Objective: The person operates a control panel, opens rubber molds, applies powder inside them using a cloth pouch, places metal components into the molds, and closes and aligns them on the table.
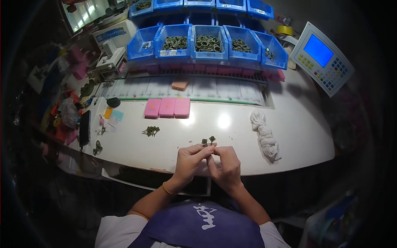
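My left hand and my right hand meet above the front edge of the white table, both closed in a pinch. Between their fingertips stand small dark bronze metal pieces with clover-shaped heads. The fingers cover their lower ends, so I cannot tell how the pieces are joined or how they are shared between the hands. To the left, a small pile of similar dark metal pieces lies on the table. Three pink blocks sit side by side behind that pile.
Blue bins, several holding dark metal parts, rise at the back. An orange block lies on the pale strip before them. A knotted white cloth is at right, below a keypad panel with a blue screen. A black phone-like slab lies left.
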`<action>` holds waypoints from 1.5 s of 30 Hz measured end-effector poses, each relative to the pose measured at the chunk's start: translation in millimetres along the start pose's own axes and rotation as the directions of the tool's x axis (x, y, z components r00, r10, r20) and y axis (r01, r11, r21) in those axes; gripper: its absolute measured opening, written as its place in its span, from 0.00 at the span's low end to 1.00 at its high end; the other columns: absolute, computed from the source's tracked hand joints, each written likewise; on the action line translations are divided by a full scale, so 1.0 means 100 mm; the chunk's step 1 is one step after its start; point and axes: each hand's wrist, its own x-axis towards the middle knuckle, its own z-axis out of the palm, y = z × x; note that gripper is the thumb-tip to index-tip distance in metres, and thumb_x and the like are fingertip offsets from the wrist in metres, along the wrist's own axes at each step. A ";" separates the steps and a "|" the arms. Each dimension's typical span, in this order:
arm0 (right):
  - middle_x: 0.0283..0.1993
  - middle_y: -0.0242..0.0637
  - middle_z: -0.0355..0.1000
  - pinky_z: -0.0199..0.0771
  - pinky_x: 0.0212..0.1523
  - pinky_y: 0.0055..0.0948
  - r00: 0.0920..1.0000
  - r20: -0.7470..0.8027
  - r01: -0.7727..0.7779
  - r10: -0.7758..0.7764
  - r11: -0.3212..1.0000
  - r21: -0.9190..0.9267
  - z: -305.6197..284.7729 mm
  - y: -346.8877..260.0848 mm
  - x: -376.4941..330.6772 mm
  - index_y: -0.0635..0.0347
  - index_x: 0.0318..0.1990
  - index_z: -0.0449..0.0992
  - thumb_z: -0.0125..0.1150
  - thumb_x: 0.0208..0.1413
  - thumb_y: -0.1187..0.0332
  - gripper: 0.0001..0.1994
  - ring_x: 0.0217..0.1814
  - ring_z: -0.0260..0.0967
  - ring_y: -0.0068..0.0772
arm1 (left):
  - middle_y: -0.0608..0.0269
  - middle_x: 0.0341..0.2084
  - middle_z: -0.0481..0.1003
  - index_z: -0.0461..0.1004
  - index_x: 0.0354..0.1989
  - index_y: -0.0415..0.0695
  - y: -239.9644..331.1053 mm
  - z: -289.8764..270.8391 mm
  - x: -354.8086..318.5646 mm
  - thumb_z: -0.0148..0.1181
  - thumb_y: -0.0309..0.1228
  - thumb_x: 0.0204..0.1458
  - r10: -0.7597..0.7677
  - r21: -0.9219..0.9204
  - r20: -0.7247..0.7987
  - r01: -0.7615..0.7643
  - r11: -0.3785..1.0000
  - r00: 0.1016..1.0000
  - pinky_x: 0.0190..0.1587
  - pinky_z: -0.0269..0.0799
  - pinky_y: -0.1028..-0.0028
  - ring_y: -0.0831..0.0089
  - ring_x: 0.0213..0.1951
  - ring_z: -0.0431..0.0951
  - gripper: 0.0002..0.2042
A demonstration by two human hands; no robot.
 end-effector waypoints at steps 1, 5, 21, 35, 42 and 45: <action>0.33 0.43 0.74 0.74 0.34 0.38 1.000 -0.024 0.008 -0.009 0.999 -0.036 0.00 0.00 -0.01 0.62 0.39 0.74 0.69 0.47 0.78 0.12 0.35 0.72 0.45 | 0.58 0.37 0.83 0.82 0.43 0.33 -0.02 0.00 0.00 0.63 0.26 0.58 0.044 0.019 0.008 -0.044 0.999 0.999 0.47 0.74 0.79 0.77 0.42 0.80 0.10; 0.31 0.41 0.73 0.73 0.31 0.38 0.996 -0.051 0.064 -0.071 0.991 -0.120 0.01 0.03 -0.06 0.62 0.37 0.74 0.68 0.47 0.79 0.10 0.31 0.72 0.44 | 0.56 0.38 0.83 0.82 0.43 0.32 -0.04 0.06 -0.03 0.62 0.25 0.58 0.061 -0.006 -0.029 -0.062 0.998 0.998 0.48 0.74 0.77 0.76 0.43 0.80 0.09; 0.20 0.41 0.73 0.70 0.25 0.34 0.727 0.670 -0.370 0.151 0.908 0.197 0.10 -0.05 -0.72 0.60 0.28 0.73 0.51 0.66 0.58 0.17 0.22 0.74 0.35 | 0.61 0.28 0.80 0.81 0.35 0.36 0.36 -0.87 -0.01 0.62 0.33 0.59 0.076 0.488 -0.293 0.081 0.869 0.953 0.25 0.75 0.74 0.74 0.27 0.79 0.11; 0.20 0.43 0.72 0.69 0.27 0.42 0.713 0.686 -0.291 0.145 0.951 0.102 -0.09 -0.09 -0.50 0.60 0.25 0.74 0.57 0.64 0.56 0.19 0.23 0.71 0.49 | 0.46 0.67 0.61 0.68 0.62 0.40 0.06 -0.53 1.18 0.61 0.48 0.55 0.551 0.958 0.197 -0.039 -0.284 0.811 0.67 0.56 0.54 0.50 0.67 0.59 0.32; 0.46 0.53 0.74 0.70 0.50 0.43 0.991 0.100 -0.062 0.090 0.964 -0.257 -0.24 0.58 -0.09 0.65 0.52 0.75 0.56 0.64 0.66 0.14 0.49 0.70 0.52 | 0.52 0.49 0.72 0.74 0.52 0.40 0.13 -0.33 0.63 0.73 0.47 0.43 0.387 0.972 0.211 -0.233 0.011 0.898 0.58 0.64 0.60 0.55 0.52 0.68 0.31; 0.57 0.54 0.71 0.66 0.61 0.41 0.979 0.161 -0.051 0.123 0.918 -0.393 -0.14 0.74 0.08 0.66 0.61 0.69 0.52 0.67 0.62 0.21 0.60 0.67 0.52 | 0.57 0.46 0.74 0.74 0.52 0.41 0.23 -0.33 0.58 0.75 0.45 0.41 0.411 0.957 0.212 -0.273 0.097 0.887 0.56 0.66 0.63 0.60 0.50 0.68 0.31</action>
